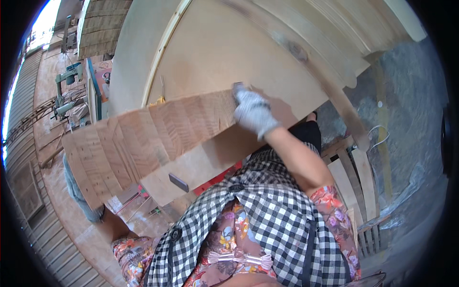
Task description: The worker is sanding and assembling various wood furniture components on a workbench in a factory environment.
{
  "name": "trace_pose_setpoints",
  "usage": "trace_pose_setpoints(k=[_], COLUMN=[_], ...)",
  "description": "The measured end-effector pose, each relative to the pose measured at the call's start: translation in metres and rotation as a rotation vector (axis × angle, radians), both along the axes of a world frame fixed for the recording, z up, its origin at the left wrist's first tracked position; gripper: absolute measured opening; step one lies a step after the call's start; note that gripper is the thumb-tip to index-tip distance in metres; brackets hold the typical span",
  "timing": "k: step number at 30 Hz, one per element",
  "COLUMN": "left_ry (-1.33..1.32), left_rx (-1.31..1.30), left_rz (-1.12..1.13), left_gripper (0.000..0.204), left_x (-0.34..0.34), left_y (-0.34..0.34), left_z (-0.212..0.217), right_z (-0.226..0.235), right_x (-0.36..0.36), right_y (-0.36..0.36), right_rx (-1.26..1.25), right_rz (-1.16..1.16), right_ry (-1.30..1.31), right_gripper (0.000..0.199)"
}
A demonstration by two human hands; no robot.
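A long panel of glued wood strips (pixel 153 138) slants across in front of me, over the edge of a large pale work surface. My left hand (pixel 76 184), in a grey glove, is at the panel's left end; its fingers are partly hidden by the wood. At the far right end, my right hand (pixel 256 112), in a light grey glove, closes on the panel's edge. A small dark grey patch shows at its fingertips, too blurred to name. Below the panel, a dark phone-like slab (pixel 179 182) lies on a pale board (pixel 160 186).
Large pale sheets (pixel 215 52) cover the work surface, with a thin wood strip (pixel 165 45) on them. A long wooden bar (pixel 330 86) runs along the right. Slatted wood (pixel 356 177) stands beside me at right. A green machine (pixel 67 88) stands at far left.
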State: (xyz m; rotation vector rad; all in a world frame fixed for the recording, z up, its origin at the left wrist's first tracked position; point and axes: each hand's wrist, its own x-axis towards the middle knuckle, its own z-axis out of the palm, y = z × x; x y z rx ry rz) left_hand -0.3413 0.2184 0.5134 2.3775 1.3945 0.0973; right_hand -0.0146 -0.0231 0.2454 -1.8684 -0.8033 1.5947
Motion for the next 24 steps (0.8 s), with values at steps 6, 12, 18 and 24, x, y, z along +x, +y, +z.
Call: trace_pose_setpoints(k=[6, 12, 18, 24], left_ry=[0.004, -0.038, -0.063, -0.079], left_rx=[-0.052, -0.075, -0.097, -0.118], left_rz=[0.033, 0.042, 0.07, 0.099], left_gripper=[0.047, 0.047, 0.047, 0.047], left_x=[-0.006, 0.007, 0.017, 0.025], left_y=[-0.004, 0.0, -0.003, -0.01], left_z=[-0.002, -0.001, 0.006, 0.013], right_z=[0.048, 0.007, 0.045, 0.006], right_x=[-0.034, 0.01, -0.035, -0.015], right_y=[-0.001, -0.006, -0.017, -0.026], right_rx=[0.595, -0.165, 0.605, -0.322], right_rz=[-0.14, 0.064, -0.137, 0.128], right_ry=[-0.169, 0.058, -0.301, 0.169], right_gripper=[0.062, 0.057, 0.059, 0.067])
